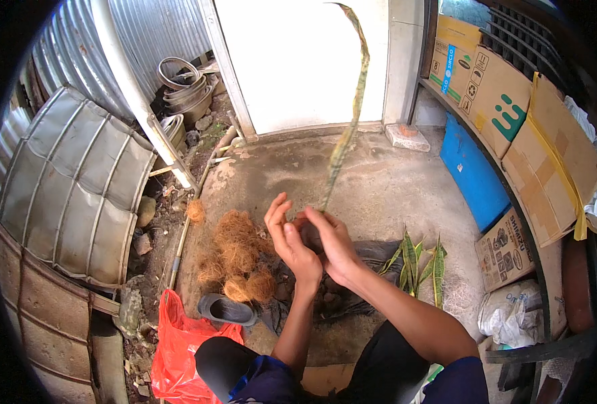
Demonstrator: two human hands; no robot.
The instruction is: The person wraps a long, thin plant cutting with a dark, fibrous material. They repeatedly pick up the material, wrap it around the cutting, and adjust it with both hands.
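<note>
A long, mottled snake plant leaf [357,91] rises from between my hands, its tip curling left at the top. My right hand [337,247] has its thumb and fingers about the leaf's base. Close beside it, my left hand [294,250] is raised with fingers partly spread and curved. Something dark [312,236] shows between the palms, too shaded to name; whether the left hand grips it cannot be told. Below lies a black plastic sheet [376,252] with dark soil [331,300] on it, partly behind my forearms.
Coconut fibre balls [237,242] lie left, near a grey rubber slipper [227,309] and a red plastic bag [192,348]. Variegated snake plants [412,260] lie right. Cardboard boxes [495,96] line a right-hand shelf, with a blue panel [472,177] below. A brick [407,137] sits by the doorway.
</note>
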